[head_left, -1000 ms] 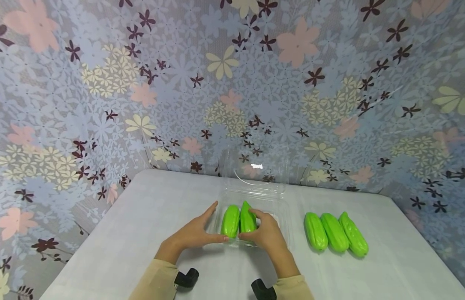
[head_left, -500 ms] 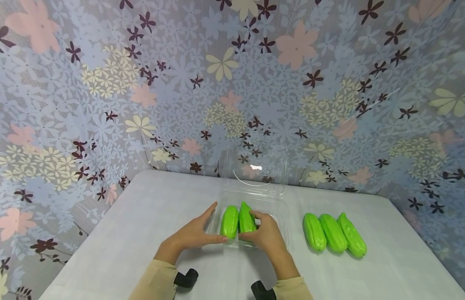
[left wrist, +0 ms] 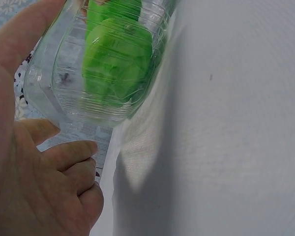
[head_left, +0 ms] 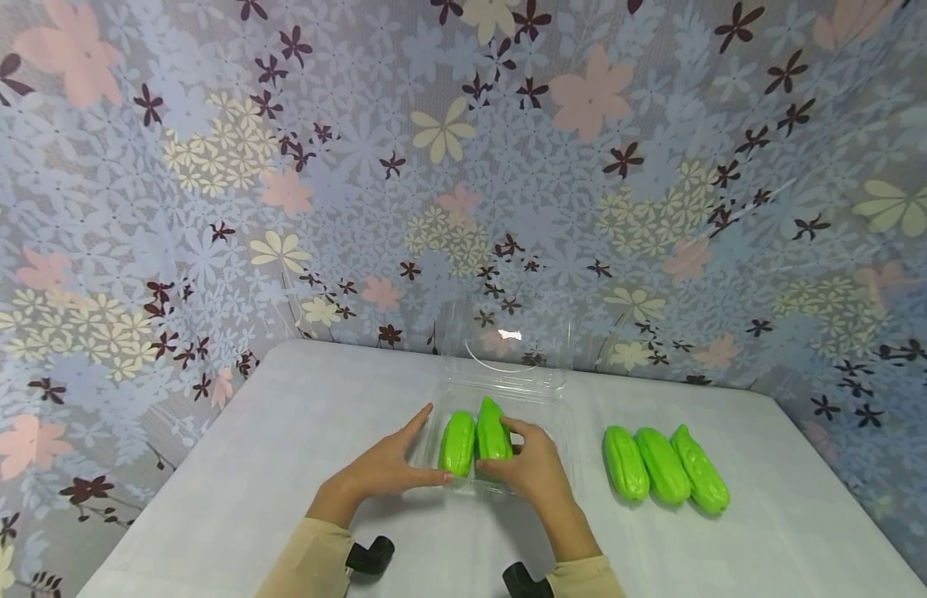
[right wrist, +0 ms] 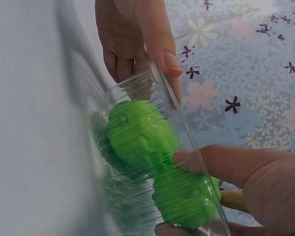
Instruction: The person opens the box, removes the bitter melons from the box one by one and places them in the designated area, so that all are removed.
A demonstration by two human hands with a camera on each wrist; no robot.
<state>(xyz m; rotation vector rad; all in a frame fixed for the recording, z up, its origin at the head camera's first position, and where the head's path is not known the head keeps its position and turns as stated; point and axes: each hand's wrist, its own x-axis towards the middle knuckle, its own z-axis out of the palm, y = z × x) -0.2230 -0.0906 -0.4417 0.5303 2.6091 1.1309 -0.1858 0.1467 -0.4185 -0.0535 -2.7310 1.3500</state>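
A clear plastic clamshell box (head_left: 559, 423) lies in the middle of the table, its lid raised at the back. Inside it, side by side, are two green ridged gourds. My left hand (head_left: 385, 465) holds the box's front left corner, thumb over the front rim, as the right wrist view shows. My right hand (head_left: 537, 467) grips the right-hand gourd (head_left: 491, 429) between thumb and fingers, its pointed tip toward the back. The left-hand gourd (head_left: 458, 444) rests against the box's left side. Through the ridged wall, the left wrist view shows a gourd end (left wrist: 117, 64).
Three more green gourds (head_left: 663, 467) lie in a slanted row on the white-covered table (head_left: 336, 390), right of the box. The transparent lid (head_left: 463, 359) stands near the flowered wall covering (head_left: 359, 208). Black wrist mounts (head_left: 371, 555) hang at both cuffs.
The gourd in my right hand has shifted slightly toward the back of the box. My left hand and the box stay almost still.
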